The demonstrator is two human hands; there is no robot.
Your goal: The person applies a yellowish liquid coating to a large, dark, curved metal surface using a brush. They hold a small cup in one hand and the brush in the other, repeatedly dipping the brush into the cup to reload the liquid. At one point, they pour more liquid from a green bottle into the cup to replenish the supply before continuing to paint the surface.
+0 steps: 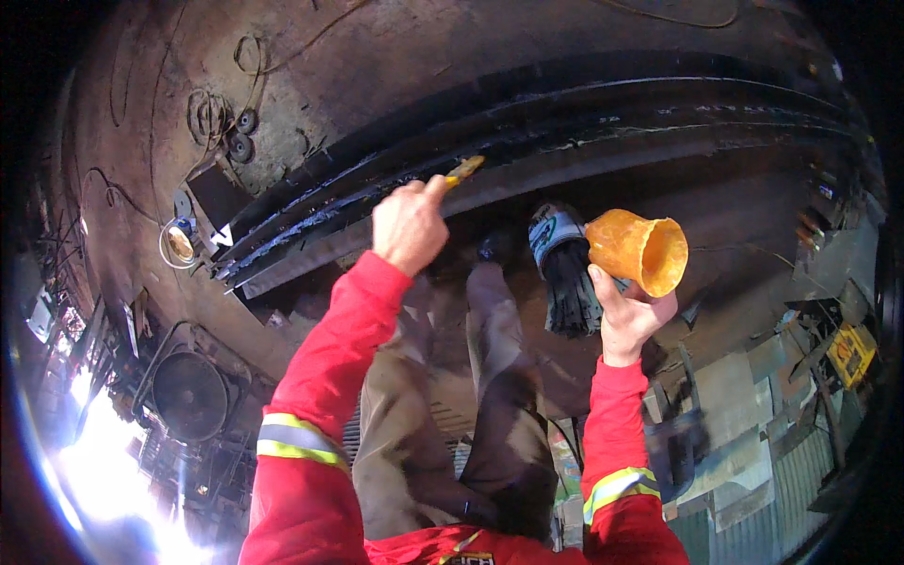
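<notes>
Your left hand [408, 226] is closed around the handle of a paintbrush [464, 170], fingers pressed together on it, with the yellowish brush end touching the black-coated steel beams [527, 141] that lie on the floor ahead of your feet. The beams run in a bundle from lower left to upper right, and their upper faces look wet and glossy near the brush. Your right hand [629, 315] holds an orange cup [640, 250] from below, fingers wrapped around its base, tilted so that its open mouth faces right; what it contains cannot be seen from this angle. Just left of the cup, a dark bundle of bristles with a blue-and-white wrapper [565, 268] hangs near the same hand; whether the hand grips it cannot be told. Risk: with the cup tipped this far, any liquid inside could spill onto the floor or your trousers [452, 405]. Your red sleeve could also brush the wet coating if the left arm drops. Loose wire coils [209, 113] and a fan [191, 395] lie well apart to the left.
</notes>
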